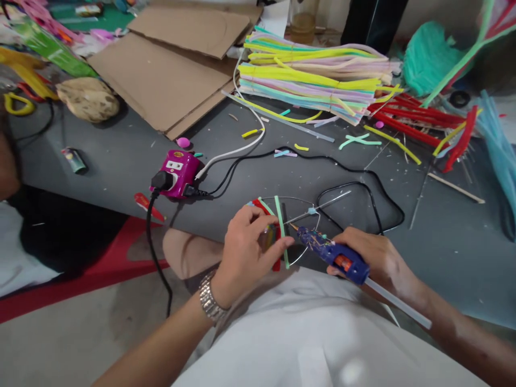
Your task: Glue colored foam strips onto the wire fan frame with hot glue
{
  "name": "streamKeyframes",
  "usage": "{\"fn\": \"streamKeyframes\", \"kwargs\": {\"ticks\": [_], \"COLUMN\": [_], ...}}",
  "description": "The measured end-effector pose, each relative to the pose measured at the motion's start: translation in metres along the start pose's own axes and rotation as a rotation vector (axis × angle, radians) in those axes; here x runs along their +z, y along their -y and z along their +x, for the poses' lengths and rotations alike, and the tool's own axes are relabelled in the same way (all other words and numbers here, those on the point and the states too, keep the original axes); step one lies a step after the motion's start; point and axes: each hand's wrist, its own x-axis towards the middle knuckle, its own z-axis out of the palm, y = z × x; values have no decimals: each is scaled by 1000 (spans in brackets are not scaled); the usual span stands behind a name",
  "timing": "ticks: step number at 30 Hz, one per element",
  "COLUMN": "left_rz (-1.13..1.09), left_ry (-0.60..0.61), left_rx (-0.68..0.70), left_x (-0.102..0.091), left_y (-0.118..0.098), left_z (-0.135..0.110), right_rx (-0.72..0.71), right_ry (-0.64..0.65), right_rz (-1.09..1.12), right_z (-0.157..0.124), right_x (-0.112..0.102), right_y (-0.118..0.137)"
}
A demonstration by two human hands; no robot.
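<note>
My left hand [252, 242], with a metal watch [210, 298] at the wrist, is closed on a mint-green pipe cleaner [278, 207] between thumb and fingers. Beneath it are red pipe cleaner strips [276, 264] and a thin wire frame [299, 259], partly hidden by my fingers. A thin rod [334, 200] crosses the frame, with a small light-blue bit [312, 210] around the joint. In my right hand [371, 255] is a blue hot glue gun [322, 247], a clear glue stick [399, 303] jutting from its back. Its nozzle points at the rod, close to the green strip.
Bundled pastel pipe cleaners [310, 80] lie at the back, beside cardboard sheets [169, 75]. A magenta power socket [179, 172] with black cords [334, 158] sits left of centre. Red pipe cleaners [419, 121] lie to the right. Another person's arm [8, 161] shows at far left.
</note>
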Motion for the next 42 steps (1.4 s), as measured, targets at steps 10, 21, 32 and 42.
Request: {"fn": "streamKeyframes", "kwargs": {"ticks": [10, 21, 32, 42], "left_rz": [-129, -106, -124, -118], "left_ry": [-139, -66, -69, -55], "left_rx": [3, 76, 107, 111], "left_x": [11, 8, 7, 5], "left_y": [5, 8, 10, 10], "left_z": [-10, -17, -18, -18], "right_rx": [-7, -86, -95, -98], "right_ry": [2, 44, 72, 76], "right_rz": [5, -221, -333, -411], "right_z": [0, 13, 15, 17], "right_x": [1, 8, 11, 13], "right_y": [2, 8, 7, 7]}}
